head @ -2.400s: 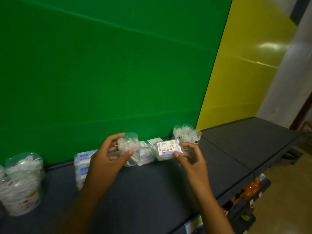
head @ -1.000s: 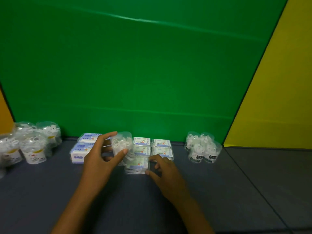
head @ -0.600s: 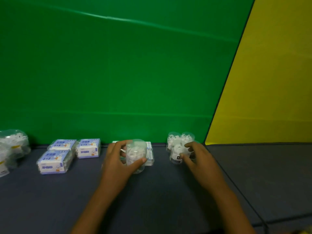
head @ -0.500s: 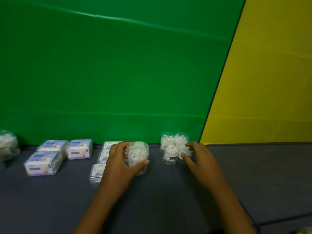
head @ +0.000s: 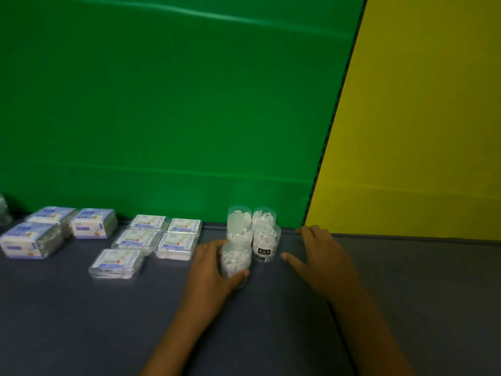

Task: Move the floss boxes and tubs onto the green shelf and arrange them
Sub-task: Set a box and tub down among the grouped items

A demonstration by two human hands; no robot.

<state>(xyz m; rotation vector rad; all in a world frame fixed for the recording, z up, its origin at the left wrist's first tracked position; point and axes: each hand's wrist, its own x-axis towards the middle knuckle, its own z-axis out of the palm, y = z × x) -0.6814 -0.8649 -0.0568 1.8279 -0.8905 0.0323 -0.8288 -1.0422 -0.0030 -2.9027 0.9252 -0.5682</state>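
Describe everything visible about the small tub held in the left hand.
The tub is a small clear plastic cylinder, upright, packed with white floss picks. The left hand wraps it from the left, thumb across its lower front. Its base looks to be at the dark shelf surface, though the hand hides the contact. It stands at the front left of a cluster of three similar tubs, close against them, in front of the green backboard.

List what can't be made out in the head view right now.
- Tub in the left hand: fingers cover its left side and base; seated or lifted, unclear.
- Label text on the flat floss boxes: blurred, too small.
- Clear object at the left edge: cut off.
- Right hand: open, holding nothing.
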